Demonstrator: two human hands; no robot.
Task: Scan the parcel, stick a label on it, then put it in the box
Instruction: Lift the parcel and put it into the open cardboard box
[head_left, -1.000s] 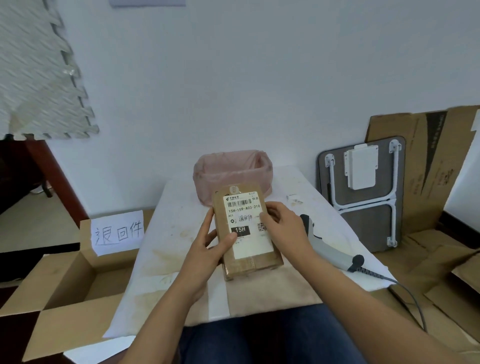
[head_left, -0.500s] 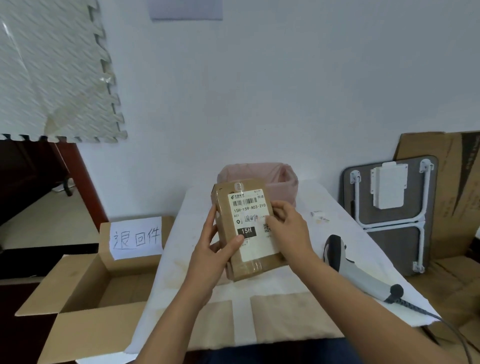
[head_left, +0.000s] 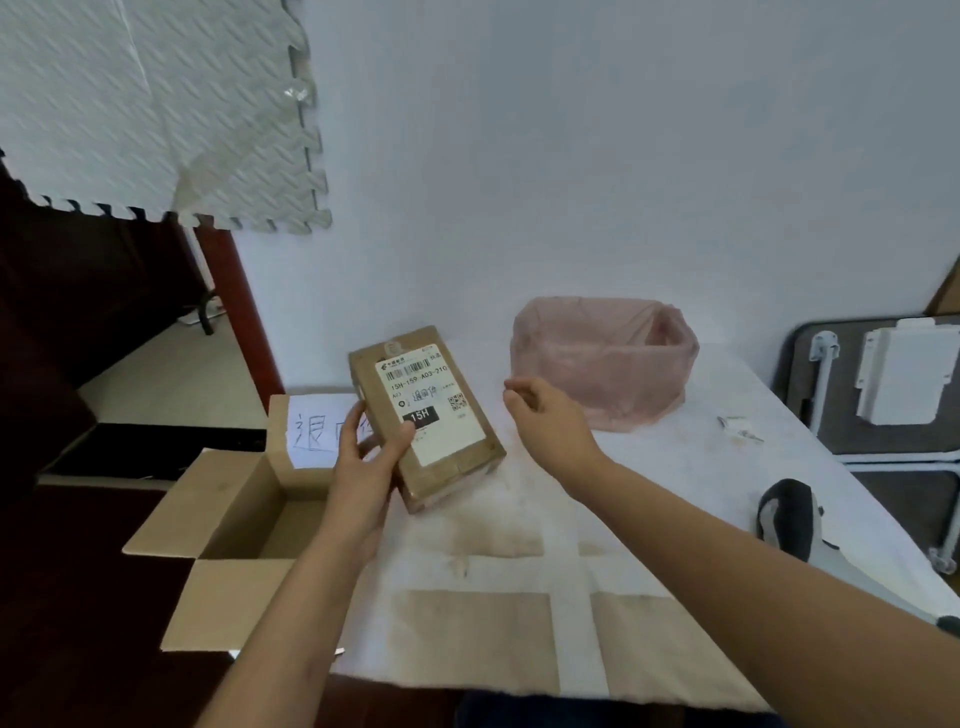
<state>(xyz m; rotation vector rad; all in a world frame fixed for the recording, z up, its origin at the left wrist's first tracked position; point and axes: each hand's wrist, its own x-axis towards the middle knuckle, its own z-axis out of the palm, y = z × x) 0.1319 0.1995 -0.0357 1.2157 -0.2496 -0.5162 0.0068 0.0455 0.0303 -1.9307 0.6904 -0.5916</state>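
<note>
My left hand (head_left: 370, 457) grips a brown cardboard parcel (head_left: 457, 470) by its left edge, thumb on the white shipping label (head_left: 434, 410) stuck to its face. The parcel is held tilted above the table's left edge, beside the open cardboard box (head_left: 228, 525) on the floor, which carries a handwritten paper sign (head_left: 311, 431). My right hand (head_left: 548, 421) hovers to the right of the parcel, apart from it, fingers loosely curled and empty. The grey barcode scanner (head_left: 789, 519) lies on the table at the right.
A pink bag-lined bin (head_left: 602, 358) stands at the back of the white-covered table (head_left: 519, 561). Small scraps (head_left: 737, 428) lie near it. A folded grey table (head_left: 883, 395) leans on the wall at right. Foam mats (head_left: 156, 109) hang at upper left.
My right hand has let go of the parcel and drawn off to the right. My left hand has carried the parcel leftward toward the open box. The view has swung left.
</note>
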